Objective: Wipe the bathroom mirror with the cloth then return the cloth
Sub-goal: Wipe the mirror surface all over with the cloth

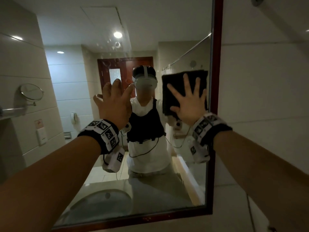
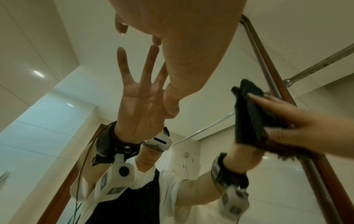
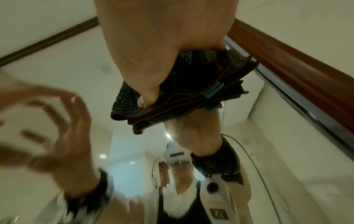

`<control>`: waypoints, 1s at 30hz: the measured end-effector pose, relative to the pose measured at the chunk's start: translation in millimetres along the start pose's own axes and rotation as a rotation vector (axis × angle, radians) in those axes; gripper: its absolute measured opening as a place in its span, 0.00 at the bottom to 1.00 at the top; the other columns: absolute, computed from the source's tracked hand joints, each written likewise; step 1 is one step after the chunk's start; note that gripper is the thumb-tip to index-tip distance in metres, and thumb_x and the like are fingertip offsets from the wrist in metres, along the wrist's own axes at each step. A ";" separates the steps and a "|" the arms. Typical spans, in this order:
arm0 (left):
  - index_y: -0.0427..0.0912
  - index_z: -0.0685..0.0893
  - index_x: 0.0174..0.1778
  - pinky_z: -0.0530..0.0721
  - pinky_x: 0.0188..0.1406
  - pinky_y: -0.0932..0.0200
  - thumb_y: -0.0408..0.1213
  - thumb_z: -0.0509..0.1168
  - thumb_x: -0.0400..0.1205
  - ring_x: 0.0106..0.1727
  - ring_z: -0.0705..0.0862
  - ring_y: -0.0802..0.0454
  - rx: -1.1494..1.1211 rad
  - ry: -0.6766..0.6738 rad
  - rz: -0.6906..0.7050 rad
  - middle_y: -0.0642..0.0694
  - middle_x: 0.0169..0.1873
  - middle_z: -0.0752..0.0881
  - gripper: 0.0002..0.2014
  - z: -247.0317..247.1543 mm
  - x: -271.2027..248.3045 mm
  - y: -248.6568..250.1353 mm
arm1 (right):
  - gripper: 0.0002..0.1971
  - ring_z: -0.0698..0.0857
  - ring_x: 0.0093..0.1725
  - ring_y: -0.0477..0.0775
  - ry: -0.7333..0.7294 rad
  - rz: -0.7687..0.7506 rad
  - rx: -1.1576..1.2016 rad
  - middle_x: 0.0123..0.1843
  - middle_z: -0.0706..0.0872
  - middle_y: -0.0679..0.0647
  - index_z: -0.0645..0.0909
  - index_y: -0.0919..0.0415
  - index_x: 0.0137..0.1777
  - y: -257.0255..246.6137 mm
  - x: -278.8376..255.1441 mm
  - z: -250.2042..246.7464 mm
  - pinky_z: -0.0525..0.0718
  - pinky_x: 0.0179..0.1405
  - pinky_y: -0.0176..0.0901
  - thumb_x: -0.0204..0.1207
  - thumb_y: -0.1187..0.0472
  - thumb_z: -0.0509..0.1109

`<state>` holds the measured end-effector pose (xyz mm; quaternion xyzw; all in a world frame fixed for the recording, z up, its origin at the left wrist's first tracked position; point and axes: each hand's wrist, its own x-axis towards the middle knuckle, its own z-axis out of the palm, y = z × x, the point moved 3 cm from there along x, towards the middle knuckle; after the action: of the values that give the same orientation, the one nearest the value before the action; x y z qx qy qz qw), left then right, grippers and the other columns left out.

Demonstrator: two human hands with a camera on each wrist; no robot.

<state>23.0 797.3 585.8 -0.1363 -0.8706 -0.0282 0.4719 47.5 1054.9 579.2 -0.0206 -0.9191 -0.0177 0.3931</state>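
Note:
The bathroom mirror in its red-brown wooden frame fills the head view. A dark folded cloth lies flat on the glass by the right frame edge. My right hand presses it there with fingers spread and straight. In the right wrist view the thumb of that right hand lies on the cloth, which has a teal tag. My left hand is held up at the middle of the glass, fingers straight. In the left wrist view the left hand has its fingertips meeting their reflection.
Ring-shaped smudges mark the upper glass. White tiled wall runs right of the frame. On the left wall hang a round swivel mirror, a shelf and a socket. The sink shows reflected at the mirror's bottom.

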 end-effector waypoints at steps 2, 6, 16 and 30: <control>0.60 0.61 0.81 0.66 0.65 0.18 0.42 0.74 0.72 0.80 0.57 0.32 0.005 -0.006 0.007 0.41 0.82 0.57 0.42 0.4 1.0 -0.7 | 0.45 0.31 0.83 0.76 0.050 0.040 0.008 0.86 0.27 0.53 0.35 0.26 0.81 8.9 23.1 -24.4 0.45 0.76 0.85 0.79 0.40 0.67; 0.59 0.63 0.79 0.68 0.63 0.18 0.41 0.76 0.70 0.78 0.58 0.31 0.015 0.004 0.009 0.40 0.81 0.58 0.42 1.1 0.8 -0.1 | 0.44 0.35 0.83 0.77 0.056 0.081 0.011 0.87 0.31 0.55 0.40 0.27 0.83 13.6 43.7 -45.0 0.51 0.74 0.87 0.78 0.40 0.69; 0.60 0.64 0.78 0.68 0.62 0.17 0.41 0.76 0.71 0.77 0.60 0.30 -0.007 0.008 0.002 0.40 0.80 0.60 0.41 0.4 1.2 1.0 | 0.49 0.40 0.83 0.80 0.036 0.026 -0.025 0.88 0.37 0.60 0.44 0.32 0.85 4.0 -57.7 42.6 0.56 0.73 0.87 0.72 0.39 0.74; 0.60 0.61 0.81 0.67 0.63 0.16 0.40 0.76 0.69 0.80 0.55 0.31 0.016 -0.023 0.016 0.40 0.82 0.55 0.45 5.9 1.9 -2.0 | 0.45 0.32 0.83 0.76 0.073 0.018 -0.007 0.87 0.29 0.54 0.40 0.27 0.82 18.8 59.3 -54.0 0.46 0.76 0.85 0.77 0.41 0.70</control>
<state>16.7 796.8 584.3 -0.1398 -0.8751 -0.0162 0.4631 46.5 1072.4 659.7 -0.0297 -0.9038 -0.0181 0.4265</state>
